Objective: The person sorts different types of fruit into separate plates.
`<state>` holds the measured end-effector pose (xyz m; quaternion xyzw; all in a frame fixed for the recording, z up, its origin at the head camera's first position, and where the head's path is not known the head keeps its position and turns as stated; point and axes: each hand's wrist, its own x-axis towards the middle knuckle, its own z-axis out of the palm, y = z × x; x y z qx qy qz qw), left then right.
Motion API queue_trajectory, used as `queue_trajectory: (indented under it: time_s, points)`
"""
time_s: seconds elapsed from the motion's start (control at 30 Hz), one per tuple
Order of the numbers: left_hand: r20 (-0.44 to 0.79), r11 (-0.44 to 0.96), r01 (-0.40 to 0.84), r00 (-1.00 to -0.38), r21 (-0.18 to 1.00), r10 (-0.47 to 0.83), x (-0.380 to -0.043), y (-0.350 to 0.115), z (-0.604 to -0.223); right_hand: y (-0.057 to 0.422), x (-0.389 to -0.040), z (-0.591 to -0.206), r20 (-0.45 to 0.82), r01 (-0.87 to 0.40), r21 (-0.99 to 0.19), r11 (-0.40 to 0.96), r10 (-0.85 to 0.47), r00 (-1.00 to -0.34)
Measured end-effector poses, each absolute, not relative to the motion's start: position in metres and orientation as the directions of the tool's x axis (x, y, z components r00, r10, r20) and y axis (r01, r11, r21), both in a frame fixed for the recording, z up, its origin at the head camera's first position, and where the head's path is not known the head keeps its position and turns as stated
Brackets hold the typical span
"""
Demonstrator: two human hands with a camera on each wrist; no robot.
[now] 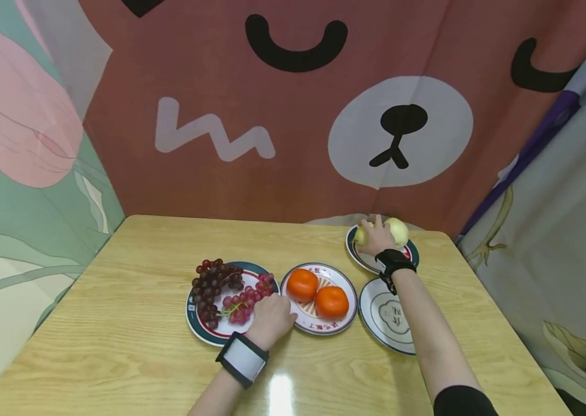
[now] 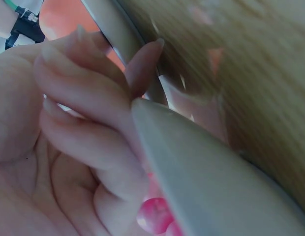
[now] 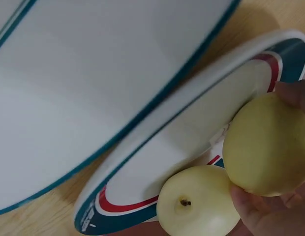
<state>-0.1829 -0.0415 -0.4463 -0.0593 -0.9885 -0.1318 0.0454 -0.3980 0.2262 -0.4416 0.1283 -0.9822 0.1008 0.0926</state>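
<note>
My right hand point(image 1: 378, 237) reaches over the far right plate point(image 1: 414, 252) and grips a pale yellow pear point(image 3: 268, 142). In the right wrist view its fingertips press opposite sides of the fruit. A second pear point(image 3: 199, 201), stem showing, lies beside it on the plate. My left hand point(image 1: 272, 319) rests at the right edge of the grape plate point(image 1: 194, 323), its fingers loosely curled near the rim in the left wrist view. Pink-red grapes point(image 1: 241, 305) and a darker bunch of grapes point(image 1: 212, 286) lie on that plate.
Two orange round fruits point(image 1: 332, 303) sit on a patterned plate point(image 1: 319, 330) at the middle. A white plate with printed characters point(image 1: 384, 312) stands right of it, partly under my right forearm. A bear-print curtain point(image 1: 293, 185) hangs behind the wooden table point(image 1: 116, 323).
</note>
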Motion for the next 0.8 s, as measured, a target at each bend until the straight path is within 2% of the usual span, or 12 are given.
queue_trajectory:
  time_s: [0.3, 0.57, 0.8]
  points:
    - [0.104, 0.963, 0.125, -0.989, 0.239, 0.103, -0.183, -0.038, -0.447, 0.240, -0.394, -0.449, 0.153, -0.261, -0.224, 0.939, -0.230, -0.961]
    - [0.085, 0.963, 0.111, -0.992, 0.246, 0.093, -0.182, -0.038, -0.447, 0.257, -0.362, -0.421, 0.082, -0.382, -0.312, 0.870, -0.376, -0.923]
    - [0.081, 0.962, 0.106, -0.993, 0.251, 0.088, -0.183, -0.041, -0.441, 0.271, -0.303, -0.404, 0.095, -0.519, -0.171, 0.837, -0.510, -0.855]
